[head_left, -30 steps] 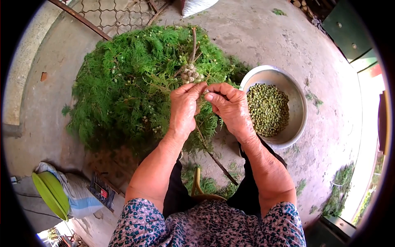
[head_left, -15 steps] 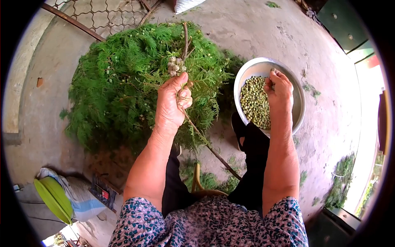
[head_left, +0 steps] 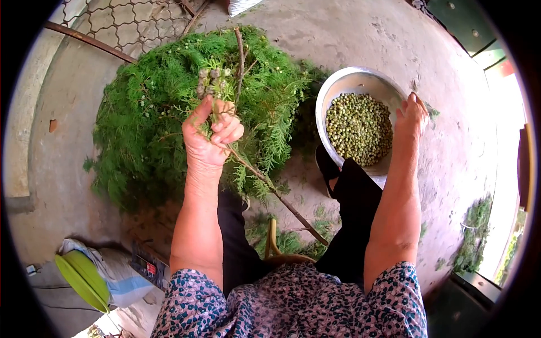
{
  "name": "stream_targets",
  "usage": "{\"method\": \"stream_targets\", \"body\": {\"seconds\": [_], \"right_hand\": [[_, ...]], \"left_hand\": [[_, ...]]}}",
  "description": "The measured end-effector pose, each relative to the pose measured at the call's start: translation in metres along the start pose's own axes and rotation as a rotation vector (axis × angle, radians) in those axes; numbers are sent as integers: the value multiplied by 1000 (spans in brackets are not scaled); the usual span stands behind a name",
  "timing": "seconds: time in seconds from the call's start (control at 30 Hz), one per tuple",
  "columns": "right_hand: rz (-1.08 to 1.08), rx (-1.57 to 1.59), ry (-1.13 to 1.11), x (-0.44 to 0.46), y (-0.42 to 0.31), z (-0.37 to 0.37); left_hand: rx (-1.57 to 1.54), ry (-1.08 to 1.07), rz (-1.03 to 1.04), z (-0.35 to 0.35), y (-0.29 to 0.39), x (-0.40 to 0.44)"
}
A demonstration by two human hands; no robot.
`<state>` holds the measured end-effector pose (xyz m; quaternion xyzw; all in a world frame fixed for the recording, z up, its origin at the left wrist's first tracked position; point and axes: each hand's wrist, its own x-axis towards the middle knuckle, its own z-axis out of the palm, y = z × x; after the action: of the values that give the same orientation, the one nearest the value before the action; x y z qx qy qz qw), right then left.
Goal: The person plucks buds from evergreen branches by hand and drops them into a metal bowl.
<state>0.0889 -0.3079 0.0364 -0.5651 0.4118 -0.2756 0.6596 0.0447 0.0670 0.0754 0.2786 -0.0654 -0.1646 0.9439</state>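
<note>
My left hand (head_left: 211, 132) is closed round a sprig with a cluster of pale round cones (head_left: 212, 81), over the heap of green cypress-like branches (head_left: 146, 112). A long bare branch (head_left: 282, 201) slants down from beside that hand towards my right knee. My right hand (head_left: 412, 115) is at the right rim of the metal bowl (head_left: 360, 77), its fingers bent together; whatever they hold, if anything, is too small to make out. Many small green round cones (head_left: 359, 128) lie inside the bowl.
Below me is a stool edge (head_left: 274, 236) between my legs. At the lower left a green basin (head_left: 84, 279) leans by a grey and blue sack (head_left: 127, 279). A metal grille (head_left: 127, 25) lies at the top left, and green scraps (head_left: 473, 234) at the right.
My right hand has gone from beside my left hand, across the bowl, to its right rim. My left hand has moved left with the sprig and cone cluster.
</note>
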Motion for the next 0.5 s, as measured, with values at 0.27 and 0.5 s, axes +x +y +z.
{"method": "stream_targets", "body": {"seconds": [0.27,0.5], "right_hand": [[75,161,-391,-52,-13,22],[257,190,-726,-96,-12,39]], "left_hand": [[-12,-206,3,-8,20,-6],[-70,-222,111,-16,42,-11]]}}
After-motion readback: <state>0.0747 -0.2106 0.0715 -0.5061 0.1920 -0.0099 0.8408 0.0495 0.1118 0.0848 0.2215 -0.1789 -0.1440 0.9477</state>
